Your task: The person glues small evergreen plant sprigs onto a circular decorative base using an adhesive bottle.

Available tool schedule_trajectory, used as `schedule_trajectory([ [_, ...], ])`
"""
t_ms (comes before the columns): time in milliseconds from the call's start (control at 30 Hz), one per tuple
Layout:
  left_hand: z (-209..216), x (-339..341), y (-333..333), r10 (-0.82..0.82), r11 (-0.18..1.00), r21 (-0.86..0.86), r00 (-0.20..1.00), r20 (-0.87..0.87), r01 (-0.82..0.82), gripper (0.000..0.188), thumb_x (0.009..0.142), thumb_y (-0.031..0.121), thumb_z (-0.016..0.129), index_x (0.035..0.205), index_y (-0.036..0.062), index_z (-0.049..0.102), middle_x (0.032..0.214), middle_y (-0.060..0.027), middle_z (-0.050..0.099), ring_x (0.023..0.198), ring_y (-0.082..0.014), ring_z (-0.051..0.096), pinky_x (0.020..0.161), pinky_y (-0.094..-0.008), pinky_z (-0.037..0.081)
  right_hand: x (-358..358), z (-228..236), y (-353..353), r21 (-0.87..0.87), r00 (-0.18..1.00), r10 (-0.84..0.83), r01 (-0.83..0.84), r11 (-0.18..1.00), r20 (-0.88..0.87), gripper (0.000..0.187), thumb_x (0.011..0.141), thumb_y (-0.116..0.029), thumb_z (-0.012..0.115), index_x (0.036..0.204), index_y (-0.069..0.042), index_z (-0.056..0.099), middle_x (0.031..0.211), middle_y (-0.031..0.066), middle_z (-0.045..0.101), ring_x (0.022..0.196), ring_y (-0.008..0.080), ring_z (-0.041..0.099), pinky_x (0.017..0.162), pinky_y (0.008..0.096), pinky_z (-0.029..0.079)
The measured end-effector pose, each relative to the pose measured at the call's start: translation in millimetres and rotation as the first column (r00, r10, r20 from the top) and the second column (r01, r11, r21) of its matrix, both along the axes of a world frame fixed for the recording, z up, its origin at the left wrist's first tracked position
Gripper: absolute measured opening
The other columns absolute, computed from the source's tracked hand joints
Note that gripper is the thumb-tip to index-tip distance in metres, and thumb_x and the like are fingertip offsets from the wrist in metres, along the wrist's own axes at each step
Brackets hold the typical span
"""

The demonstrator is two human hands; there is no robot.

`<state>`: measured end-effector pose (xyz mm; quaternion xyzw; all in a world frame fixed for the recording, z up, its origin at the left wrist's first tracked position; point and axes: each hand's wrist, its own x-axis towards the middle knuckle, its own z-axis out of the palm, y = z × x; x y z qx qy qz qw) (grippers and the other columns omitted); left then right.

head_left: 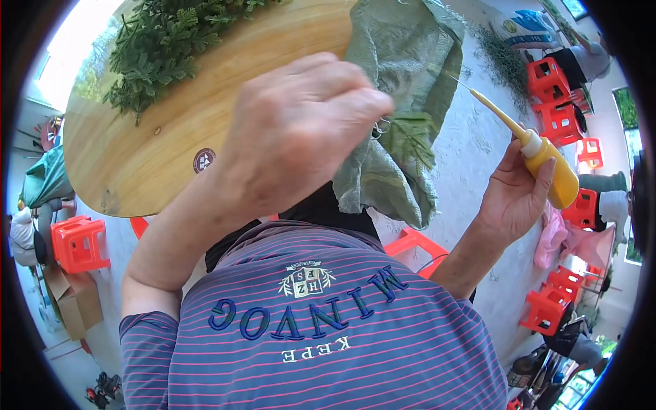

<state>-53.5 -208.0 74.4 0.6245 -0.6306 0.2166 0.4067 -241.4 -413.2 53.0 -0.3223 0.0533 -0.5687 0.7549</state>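
My left hand (301,130) is raised over the table's near edge. Its fingers are curled in with the thumb against them, and what they hold, if anything, is hidden. Just past the thumb tip shows a small shiny wire loop (382,126), above a green sprig (410,140). Under both lies a grey-green woven sack (403,75), draped from the table toward my lap. Off to the right, my right hand (514,195) grips a yellow squeeze bottle (553,174) with a white collar. Its long thin nozzle points up and left toward the sack.
A round wooden table (260,75) spreads ahead, with a pile of green artificial branches (154,61) at its far left. Red plastic stools (78,242) stand on both sides. More greenery (502,65) lies on the floor at right. Other people sit along the right edge.
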Motion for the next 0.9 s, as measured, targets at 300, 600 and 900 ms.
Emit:
schedule_trajectory([
  [300,-19.2,5.6,-40.0,-0.109,0.945,0.323,0.984,0.140,0.059,0.016,0.072,0.013,0.055,0.084,0.0043,0.063,0.083,-0.0054,0.057,0.085,-0.0205,0.057,0.070,-0.0307,0.051,-4.7,0.3,-8.7,0.029,0.974,0.203,-0.207,0.978,0.100,0.035,0.092,-0.009,0.053,0.119,0.008,0.041,0.120,0.0250,0.051,0.114,0.0360,0.051,0.094,0.0434,0.049],
  [600,51.6,47.8,50.7,0.338,0.937,0.076,0.940,0.057,-0.341,0.009,0.071,0.005,0.069,0.079,0.0049,0.065,0.079,-0.0060,0.064,0.076,-0.0228,0.062,0.065,-0.0322,0.052,12.7,18.6,27.4,0.089,0.984,0.180,-0.181,0.980,0.017,0.040,0.094,-0.014,0.049,0.122,0.012,0.036,0.119,0.0239,0.049,0.110,0.0355,0.053,0.087,0.0347,0.054],
  [900,81.7,126.3,117.0,0.725,0.682,0.086,0.687,0.043,-0.726,0.011,0.077,0.013,0.067,0.086,0.0058,0.068,0.080,-0.0092,0.063,0.077,-0.0254,0.063,0.070,-0.0332,0.051,24.6,26.7,55.1,0.042,0.925,0.379,-0.380,0.924,0.035,0.040,0.095,-0.013,0.046,0.126,0.010,0.034,0.124,0.0264,0.046,0.115,0.0378,0.049,0.092,0.0372,0.052],
])
